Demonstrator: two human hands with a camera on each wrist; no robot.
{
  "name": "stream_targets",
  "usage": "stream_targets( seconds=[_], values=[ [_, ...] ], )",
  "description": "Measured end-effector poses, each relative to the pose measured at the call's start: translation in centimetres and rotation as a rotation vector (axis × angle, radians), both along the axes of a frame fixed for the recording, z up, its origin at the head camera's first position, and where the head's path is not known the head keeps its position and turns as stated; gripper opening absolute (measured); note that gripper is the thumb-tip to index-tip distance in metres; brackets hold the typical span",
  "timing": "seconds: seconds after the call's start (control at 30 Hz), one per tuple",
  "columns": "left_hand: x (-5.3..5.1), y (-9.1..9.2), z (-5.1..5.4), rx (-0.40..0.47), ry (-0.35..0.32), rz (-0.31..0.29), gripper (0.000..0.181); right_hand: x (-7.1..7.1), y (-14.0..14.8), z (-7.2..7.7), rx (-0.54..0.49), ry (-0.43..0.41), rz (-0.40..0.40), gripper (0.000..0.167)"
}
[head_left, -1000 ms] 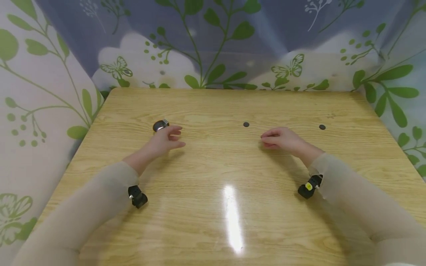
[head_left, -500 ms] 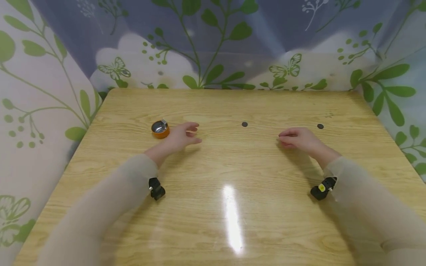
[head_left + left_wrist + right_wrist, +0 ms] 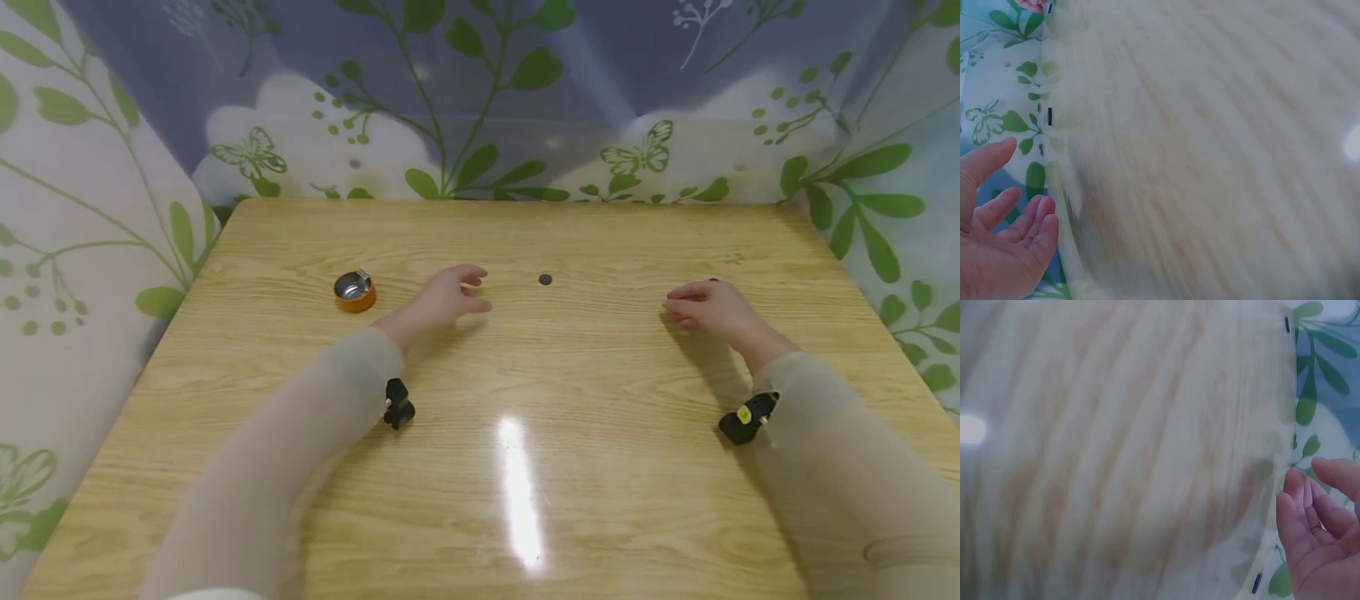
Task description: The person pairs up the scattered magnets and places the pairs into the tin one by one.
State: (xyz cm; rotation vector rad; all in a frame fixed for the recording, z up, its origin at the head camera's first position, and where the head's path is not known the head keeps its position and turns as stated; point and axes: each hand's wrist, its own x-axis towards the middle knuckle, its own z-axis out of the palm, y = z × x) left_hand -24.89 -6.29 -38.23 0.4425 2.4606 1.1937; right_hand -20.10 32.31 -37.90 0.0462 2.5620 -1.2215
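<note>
Rightward across the frame, the left hand [image 3: 448, 297] and the right hand [image 3: 708, 310] have been carried since the earlier view, and the right disc [image 3: 714, 280], seen whole then, is now almost covered by the right hand. No such shift is shown by the bowl [image 3: 356, 306] or the middle disc [image 3: 545, 279] on the table [image 3: 442, 517].

Nothing is seen to be held by the left hand: its fingers are loosely bent, with the thumb spread well away from them. The right hand's fingers are drawn closer together and gently curved; no object can be made out in them. Because neither hand is closed round anything, the bent fingers are best read as a relaxed posture.

The bowl is set at centre left, upright, with its mouth uncovered to the camera; the middle disc lies flat right of the left hand, well apart from both hands. Both discs look thin, round, dark and matt. On the bowl, a glossy orange outside is paired with a shiny, metal-like inside, and a small silvery tab [image 3: 363, 278] is fixed at the rim. Pale wood grain is shown on the table, with a bright glare streak at lower centre; behind it, a leaf-printed cloth [image 3: 517, 125] is hung.
</note>
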Motion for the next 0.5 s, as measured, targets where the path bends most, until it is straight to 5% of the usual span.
stream_targets(
  seconds=[0.5],
  values=[
    [-1.9, 5.8, 0.3, -0.071, 0.028, -0.064, 0.055, -0.1, 3.9, 0.2, 0.28, 0.148, -0.113, 0.038]
  ],
)
